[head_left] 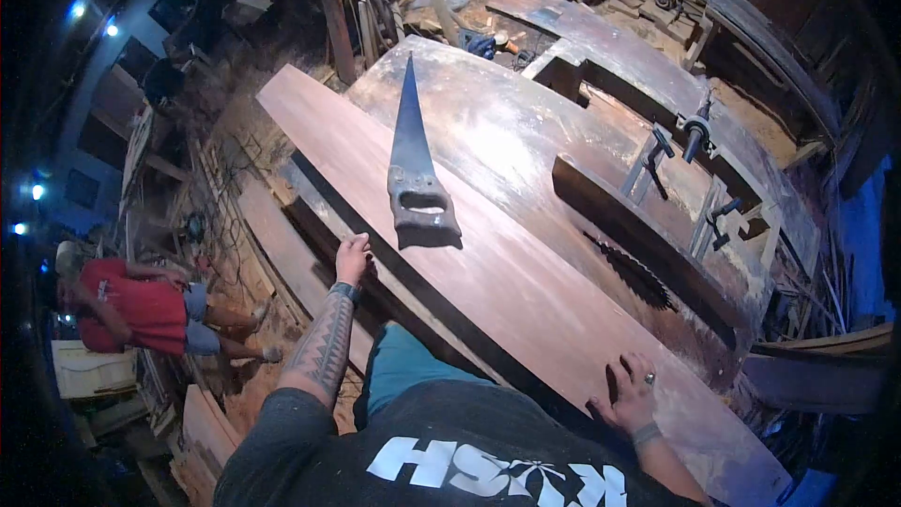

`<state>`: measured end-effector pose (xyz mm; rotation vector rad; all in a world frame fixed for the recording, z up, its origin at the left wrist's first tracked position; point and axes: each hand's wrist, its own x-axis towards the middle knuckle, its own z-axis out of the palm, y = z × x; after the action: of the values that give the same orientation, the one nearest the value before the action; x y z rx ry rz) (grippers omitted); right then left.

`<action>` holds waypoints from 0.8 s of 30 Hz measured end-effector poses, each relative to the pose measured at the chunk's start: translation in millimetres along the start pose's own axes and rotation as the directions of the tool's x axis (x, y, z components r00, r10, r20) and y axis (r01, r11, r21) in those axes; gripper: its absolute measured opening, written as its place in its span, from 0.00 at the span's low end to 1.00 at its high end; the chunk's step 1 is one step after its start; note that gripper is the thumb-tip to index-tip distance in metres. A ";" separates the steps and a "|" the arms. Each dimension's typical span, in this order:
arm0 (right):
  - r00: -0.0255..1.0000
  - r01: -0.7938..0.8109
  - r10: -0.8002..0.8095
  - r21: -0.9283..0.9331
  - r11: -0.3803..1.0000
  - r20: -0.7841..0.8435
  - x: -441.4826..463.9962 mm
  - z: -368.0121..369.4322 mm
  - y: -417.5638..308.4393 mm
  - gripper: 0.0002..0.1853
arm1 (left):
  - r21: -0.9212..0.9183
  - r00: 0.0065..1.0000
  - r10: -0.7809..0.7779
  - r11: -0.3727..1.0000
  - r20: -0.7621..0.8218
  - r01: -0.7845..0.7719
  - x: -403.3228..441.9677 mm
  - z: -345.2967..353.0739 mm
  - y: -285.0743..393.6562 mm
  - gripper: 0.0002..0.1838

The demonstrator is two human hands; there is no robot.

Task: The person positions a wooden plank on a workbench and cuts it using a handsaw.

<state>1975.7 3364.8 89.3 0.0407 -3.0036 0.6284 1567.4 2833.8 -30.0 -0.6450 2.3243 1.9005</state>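
A wide reddish plank (526,268) lies diagonally across the work table. On top of it rests a handsaw (422,211), its wooden handle toward me and its blade pointing away. My left hand (352,260) is beside the plank's near edge, below the saw handle, with the fingers curled in; whatever it may hold cannot be made out. Toward the plank's right end, my right hand (627,392) lies on the wood with its fingers spread, wearing a ring and holding nothing.
A toothed circular blade (633,272) sticks up from the table beyond the plank, alongside a long upright fence (638,239). Clamps (662,164) stand behind the fence. A person in a red shirt (131,305) is at left. Wood pieces and sawdust surround the table.
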 end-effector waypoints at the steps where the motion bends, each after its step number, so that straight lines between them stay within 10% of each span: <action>1: 0.998 -0.056 0.056 -0.013 0.998 -0.025 -0.7 2.6 -1.1 0.39 | 0.082 0.996 0.083 0.994 -0.044 -0.079 19.0 -2.2 -2.3 0.20; 5: 0.960 -0.267 0.259 -0.078 0.961 -0.102 0.6 9.6 -9.5 0.39 | 0.012 0.961 -0.112 0.993 -0.254 0.119 70.1 -13.0 32.0 0.25; 10: 0.836 -0.540 0.508 -0.145 0.829 -0.205 20.4 17.0 -44.6 0.38 | 0.494 0.898 0.381 0.837 -0.219 -0.235 177.6 -33.7 25.2 0.37; 11: 0.812 -0.571 0.535 -0.129 0.811 -0.234 26.9 19.7 -54.0 0.38 | 0.717 0.848 0.530 0.581 0.025 -0.384 216.4 -49.0 5.6 0.32; 14: 0.736 -0.673 0.626 -0.173 0.719 -0.258 52.1 50.7 -91.4 0.40 | 0.801 0.769 0.631 0.407 0.101 -0.439 303.5 -66.2 -9.1 0.30; 16: 0.734 -0.661 0.627 -0.062 0.748 -0.260 88.8 68.6 -128.7 0.40 | 0.602 0.801 0.599 0.647 -0.021 -0.468 343.2 -68.1 -14.0 0.36; 19: 0.749 -0.645 0.618 -0.051 0.762 -0.239 145.8 95.7 -182.3 0.43 | -0.209 0.849 0.527 0.828 -0.028 -0.520 338.4 -49.7 3.0 0.43; 24: 0.865 -0.496 0.500 -0.194 0.846 -0.032 212.3 102.6 -242.9 0.49 | -0.258 0.891 0.450 0.856 -0.056 -0.448 351.2 -42.4 -12.3 0.51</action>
<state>1767.2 3098.8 108.8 -0.7748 -3.0796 0.3504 1261.3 2695.5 -141.4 -0.0989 2.3951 2.4297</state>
